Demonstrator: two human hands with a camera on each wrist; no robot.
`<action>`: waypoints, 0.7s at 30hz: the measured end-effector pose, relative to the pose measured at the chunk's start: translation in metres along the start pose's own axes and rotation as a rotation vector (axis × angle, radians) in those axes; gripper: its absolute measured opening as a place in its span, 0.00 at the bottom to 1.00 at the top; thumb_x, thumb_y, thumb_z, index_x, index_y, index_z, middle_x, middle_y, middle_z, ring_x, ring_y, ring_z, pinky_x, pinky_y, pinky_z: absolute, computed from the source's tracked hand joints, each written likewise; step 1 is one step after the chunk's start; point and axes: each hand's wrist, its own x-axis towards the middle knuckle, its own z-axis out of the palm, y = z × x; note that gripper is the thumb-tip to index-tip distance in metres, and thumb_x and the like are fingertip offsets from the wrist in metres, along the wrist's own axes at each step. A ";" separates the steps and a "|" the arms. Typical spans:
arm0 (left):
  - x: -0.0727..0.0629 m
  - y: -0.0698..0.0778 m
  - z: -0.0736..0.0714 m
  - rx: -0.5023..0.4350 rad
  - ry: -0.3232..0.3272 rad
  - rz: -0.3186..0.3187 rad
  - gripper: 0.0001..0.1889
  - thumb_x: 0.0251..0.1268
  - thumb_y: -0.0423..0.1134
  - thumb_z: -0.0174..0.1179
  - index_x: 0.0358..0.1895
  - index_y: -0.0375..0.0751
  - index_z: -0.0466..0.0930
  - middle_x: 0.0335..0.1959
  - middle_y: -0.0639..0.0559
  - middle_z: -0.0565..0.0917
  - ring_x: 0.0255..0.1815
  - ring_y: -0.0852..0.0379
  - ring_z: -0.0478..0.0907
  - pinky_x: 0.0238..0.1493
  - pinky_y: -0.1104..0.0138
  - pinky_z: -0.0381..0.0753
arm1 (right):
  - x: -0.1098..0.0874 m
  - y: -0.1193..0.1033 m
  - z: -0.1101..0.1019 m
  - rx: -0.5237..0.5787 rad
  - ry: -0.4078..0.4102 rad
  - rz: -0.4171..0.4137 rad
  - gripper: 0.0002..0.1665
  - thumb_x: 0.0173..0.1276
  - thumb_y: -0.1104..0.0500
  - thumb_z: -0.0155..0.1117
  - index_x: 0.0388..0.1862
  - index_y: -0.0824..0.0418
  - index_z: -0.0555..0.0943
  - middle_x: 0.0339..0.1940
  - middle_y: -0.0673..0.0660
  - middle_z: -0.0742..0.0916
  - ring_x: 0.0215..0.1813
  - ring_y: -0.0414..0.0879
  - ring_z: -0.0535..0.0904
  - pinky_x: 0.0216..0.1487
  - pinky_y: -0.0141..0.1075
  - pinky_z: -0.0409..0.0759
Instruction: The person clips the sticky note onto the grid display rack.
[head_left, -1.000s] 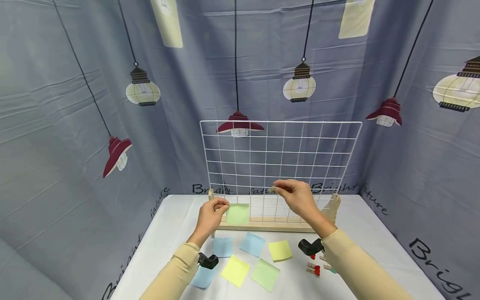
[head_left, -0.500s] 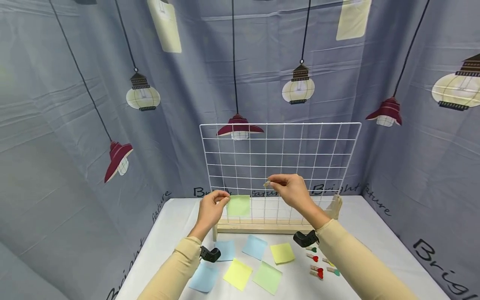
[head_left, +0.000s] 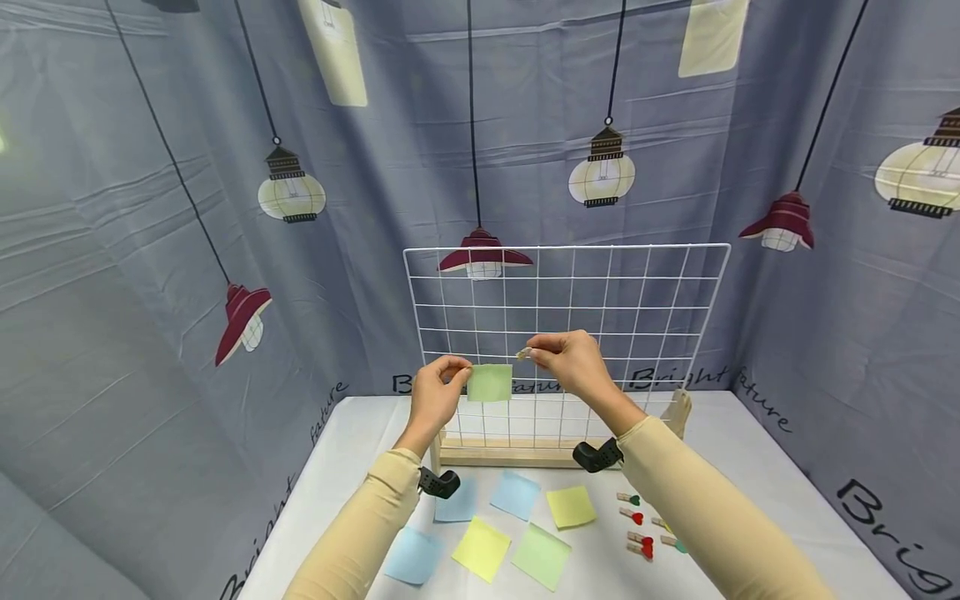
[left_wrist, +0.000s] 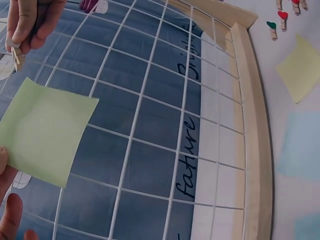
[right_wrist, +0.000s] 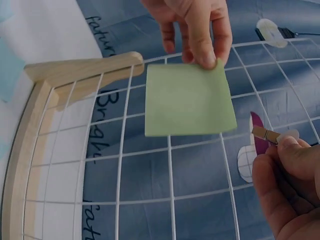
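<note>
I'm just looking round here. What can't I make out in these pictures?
- Right wrist view: the thumb of the right hand covers part of the white shape on the wooden clip; its full outline is hidden.
- Left wrist view: most of the left hand is cut off by the picture's edges.
- Head view: the right sleeve partly hides a yellow clip.
- All views: the far side of the green note is hidden by its near side.
</note>
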 end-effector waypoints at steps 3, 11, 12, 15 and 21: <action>0.005 0.002 0.002 0.009 0.015 0.003 0.03 0.69 0.42 0.68 0.42 0.53 0.89 0.38 0.56 0.91 0.43 0.56 0.86 0.46 0.59 0.79 | 0.004 -0.002 0.001 -0.020 0.011 -0.025 0.09 0.71 0.60 0.71 0.46 0.61 0.91 0.40 0.60 0.93 0.40 0.45 0.90 0.38 0.32 0.83; 0.017 0.011 0.006 0.024 0.050 -0.006 0.03 0.71 0.42 0.67 0.43 0.53 0.89 0.40 0.56 0.90 0.45 0.56 0.84 0.48 0.58 0.77 | 0.013 -0.012 0.005 -0.028 0.022 -0.030 0.09 0.71 0.58 0.71 0.46 0.58 0.91 0.37 0.58 0.93 0.37 0.44 0.87 0.31 0.32 0.74; 0.019 0.013 0.006 0.023 0.053 -0.005 0.03 0.71 0.42 0.66 0.43 0.53 0.89 0.41 0.56 0.90 0.45 0.55 0.84 0.48 0.58 0.77 | 0.013 -0.013 0.005 -0.024 0.022 -0.031 0.09 0.71 0.59 0.70 0.47 0.59 0.91 0.38 0.59 0.93 0.38 0.44 0.87 0.32 0.32 0.75; 0.022 0.017 0.005 0.020 0.062 -0.003 0.04 0.71 0.41 0.66 0.44 0.53 0.89 0.41 0.56 0.90 0.46 0.55 0.84 0.46 0.59 0.76 | 0.016 -0.018 0.007 0.000 0.032 -0.039 0.09 0.71 0.60 0.70 0.47 0.60 0.91 0.40 0.60 0.93 0.39 0.46 0.89 0.37 0.34 0.82; 0.024 0.021 0.008 0.005 0.080 -0.018 0.04 0.71 0.41 0.67 0.44 0.52 0.90 0.41 0.56 0.90 0.47 0.54 0.85 0.48 0.58 0.77 | 0.021 -0.023 0.014 0.058 0.056 -0.050 0.10 0.71 0.63 0.70 0.48 0.64 0.91 0.43 0.63 0.92 0.42 0.51 0.91 0.44 0.40 0.88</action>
